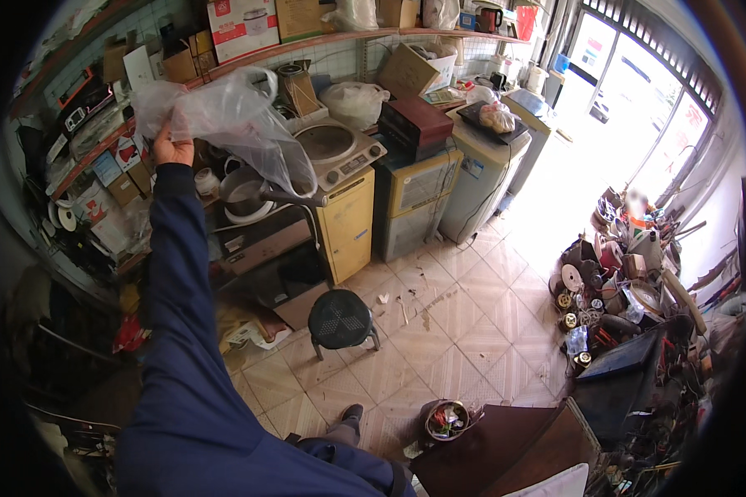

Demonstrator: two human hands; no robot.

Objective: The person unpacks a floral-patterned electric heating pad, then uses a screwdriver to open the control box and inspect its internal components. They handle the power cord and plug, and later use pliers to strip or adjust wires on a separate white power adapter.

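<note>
Left hand (174, 149): raised at arm's length, fingers closed on a clear plastic bag (232, 108); dark blue sleeve (178, 273) to the wrist. Right hand: outside the view, so whether it is spread or gripping cannot be told.

Bag: thin, crumpled, spreading rightward from the fingers, its lower end drooping before the countertop cooker (327, 142) and near the handled saucepan (244, 186); contact with either cannot be told.

Beneath the cooker: one yellow cabinet (346, 228), door closed. To its right: one dark red box (414, 124), set on a yellow-framed cabinet (424, 186).

Above, along the tiled wall: one long shelf (323, 39), bearing cartons, bags and a kettle (490, 18).

Floor, tiled: one round black stool (341, 319), upright; one small bin (448, 421) with mixed litter inside, beside a brown panel (506, 439).

Right side: one heap of salvaged-looking parts (609, 286), spools included, near the bright glazed doorway (638, 99).
</note>
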